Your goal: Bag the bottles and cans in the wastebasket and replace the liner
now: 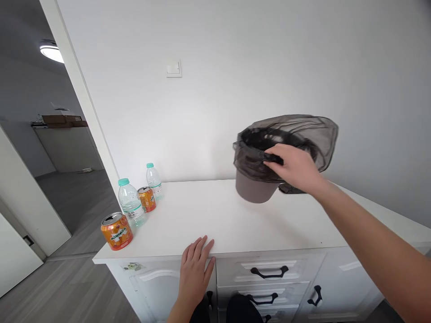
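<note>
My left hand (195, 271) lies flat, palm down, on the near edge of the white worktop (202, 215), fingers lightly spread, gripping nothing. Farther off and to the right, my right hand (294, 166) pinches the black bag (252, 161) at the rim of the bin (256, 189), thumb and fingers closed on bunched film. The hands are well apart. The bin appears tilted over the right part of the worktop; whether its base touches, I cannot tell. Handling estimate: bin light, fairly stiff; bag thin, limp, slippery, easily torn. Best hold: rim wall and film together.
</note>
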Tool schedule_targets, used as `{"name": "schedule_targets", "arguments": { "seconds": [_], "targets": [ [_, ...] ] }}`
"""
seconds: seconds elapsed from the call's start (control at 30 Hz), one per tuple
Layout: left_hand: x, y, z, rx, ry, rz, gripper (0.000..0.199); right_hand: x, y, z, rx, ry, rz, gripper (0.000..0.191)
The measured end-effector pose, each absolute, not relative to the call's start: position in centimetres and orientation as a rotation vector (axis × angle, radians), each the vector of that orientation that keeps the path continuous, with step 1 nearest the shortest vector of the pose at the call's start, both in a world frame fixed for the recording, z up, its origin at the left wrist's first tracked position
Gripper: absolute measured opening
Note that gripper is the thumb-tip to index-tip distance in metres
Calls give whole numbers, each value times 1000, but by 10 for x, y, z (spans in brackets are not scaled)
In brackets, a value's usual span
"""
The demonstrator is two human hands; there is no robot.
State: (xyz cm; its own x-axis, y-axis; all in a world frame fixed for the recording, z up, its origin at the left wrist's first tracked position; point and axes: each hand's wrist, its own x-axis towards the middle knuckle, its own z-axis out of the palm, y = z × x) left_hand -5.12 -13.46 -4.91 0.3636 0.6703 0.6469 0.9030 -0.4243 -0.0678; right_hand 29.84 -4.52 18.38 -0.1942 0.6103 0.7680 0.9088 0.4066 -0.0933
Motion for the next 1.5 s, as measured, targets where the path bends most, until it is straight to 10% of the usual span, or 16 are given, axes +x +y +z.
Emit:
{"name": "schedule_targets", "arguments": {
  "seconds": [0.73, 1.2, 1.5],
  "targets": [
    [-47, -139, -61, -2346, -1520, -792, 43, 185, -64, 180, -971, -2213, 121, 33],
    [-21, -58, 148, -2175, -1433, -1912, 38, 221, 62, 195, -976, -1890, 843, 54],
    [-8, -28, 77, -2142, -1800, -2624, 65, 209, 67, 130, -793, -1260, 1287, 77]
  ]
}}
